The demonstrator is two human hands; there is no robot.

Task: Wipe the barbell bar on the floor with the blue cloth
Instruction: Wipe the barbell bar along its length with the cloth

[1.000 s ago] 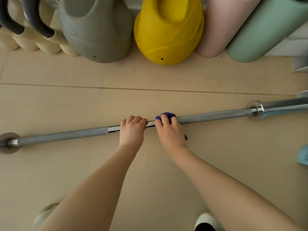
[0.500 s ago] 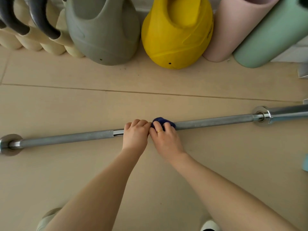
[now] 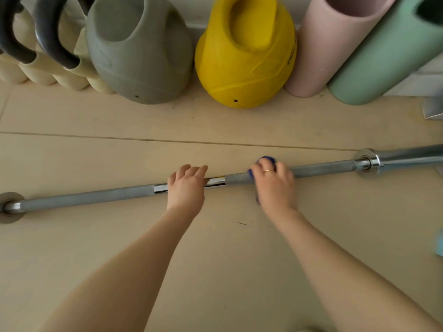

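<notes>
Bar: barbell bar (image 3: 323, 167) lies on the tan floor (image 3: 215, 248), running L to R across the view, R end slightly farther from the camera; knurled grey sections w/ a smooth shiny band near the middle.
Collars: round collar (image 3: 366, 161) at R, thicker chrome sleeve beyond it; another collar (image 3: 10, 207) at L edge.
Left hand: left hand (image 3: 187, 188) lies over the shiny middle band, palm down, fingers curled over the far side of the bar, close together; thumb side hidden, can't tell.
Right hand: right hand (image 3: 275, 185) on the knurled part just R of the shiny band, apart from the L hand; fingers bent over the bar, close together, gripping the cloth against it; gold ring on one finger.
Cloth: blue cloth (image 3: 268, 159) bunched under the R hand, on the bar; only small bits show past the fingertips and at the thumb side.
Background: grey kettlebell (image 3: 141, 56) and yellow kettlebell (image 3: 244, 61) stand side by side beyond the bar, well apart from it; pink roll (image 3: 330, 44) and green roll (image 3: 383, 58) lean at R; cream weights w/ dark handles (image 3: 48, 65) at L.
</notes>
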